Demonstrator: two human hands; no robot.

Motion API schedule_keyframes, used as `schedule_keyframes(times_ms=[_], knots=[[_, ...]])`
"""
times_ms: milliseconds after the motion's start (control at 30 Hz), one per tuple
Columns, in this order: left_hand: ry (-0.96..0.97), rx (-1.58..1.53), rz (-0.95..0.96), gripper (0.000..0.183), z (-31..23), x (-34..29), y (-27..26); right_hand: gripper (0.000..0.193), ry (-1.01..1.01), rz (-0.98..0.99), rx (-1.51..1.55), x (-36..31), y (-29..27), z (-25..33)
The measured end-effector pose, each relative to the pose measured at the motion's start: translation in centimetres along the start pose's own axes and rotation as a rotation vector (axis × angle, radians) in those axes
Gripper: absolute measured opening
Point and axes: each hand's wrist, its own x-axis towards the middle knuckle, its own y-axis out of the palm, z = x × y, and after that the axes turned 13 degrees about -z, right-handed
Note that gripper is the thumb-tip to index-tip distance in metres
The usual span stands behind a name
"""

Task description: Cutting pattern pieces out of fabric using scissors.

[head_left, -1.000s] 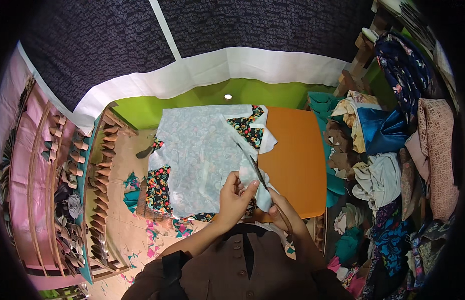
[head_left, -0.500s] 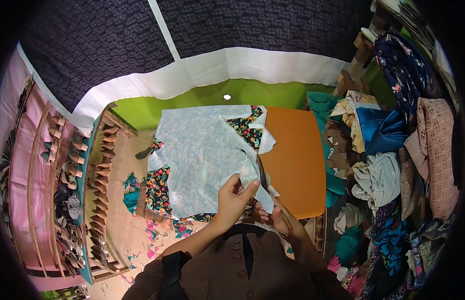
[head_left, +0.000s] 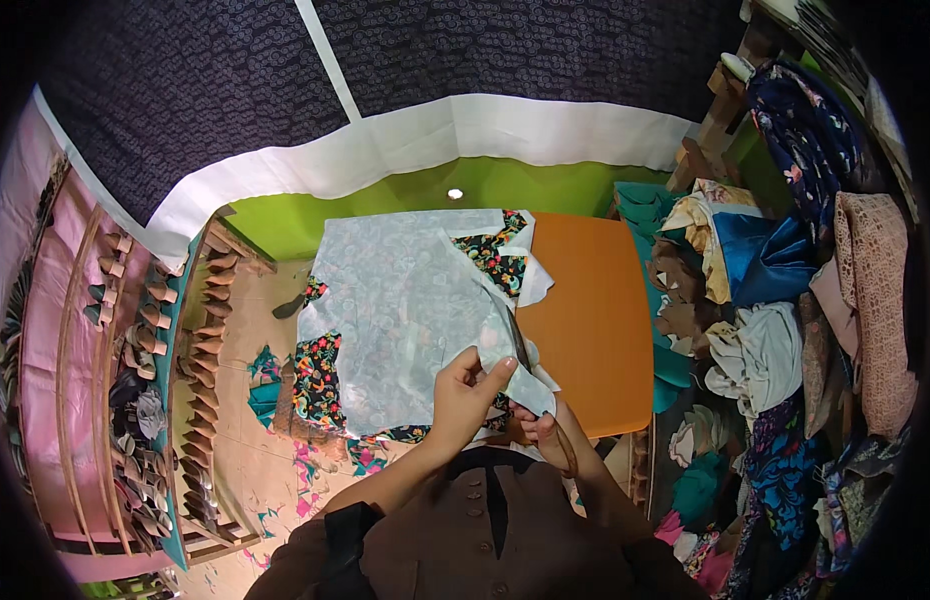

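A pale, thin sheet of interfacing lies over black floral fabric on the table. My left hand presses thumb and fingers together on the sheet's near right edge. My right hand is closed around the handles of a pair of scissors. The long dark blades point away from me along the sheet's right edge. A narrow pale strip hangs from the blades toward my right hand and partly covers it. A cut corner of floral fabric shows at the far right of the sheet.
The orange tabletop shows on the right. Piled fabrics stand along the right side. Wooden shoe lasts line a rack at the left. Fabric scraps lie on the floor. A dark patterned curtain hangs beyond the table.
The scissors and my right hand have shifted slightly, and more of the blades shows. The pale strip has swung a little to the right. My left hand keeps its hold in nearly the same place.
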Motion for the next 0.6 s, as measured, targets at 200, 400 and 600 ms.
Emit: schedule_keyframes(times_ms=[200, 400, 600], knots=[[0.02, 0.008, 0.007, 0.022, 0.5, 0.2, -0.3, 0.085, 0.072, 0.054, 0.002, -0.3, -0.5, -0.4], [-0.053, 0.034, 0.084, 0.017, -0.3, 0.6, -0.5, 0.094, 0.217, 0.005, 0.284, -0.3, 0.1, 0.7], [-0.055, -0.013, 0.078, 0.016, -0.5, 0.6, -0.3, 0.106, 0.263, 0.083, 0.213, 0.2, -0.4, 0.7]])
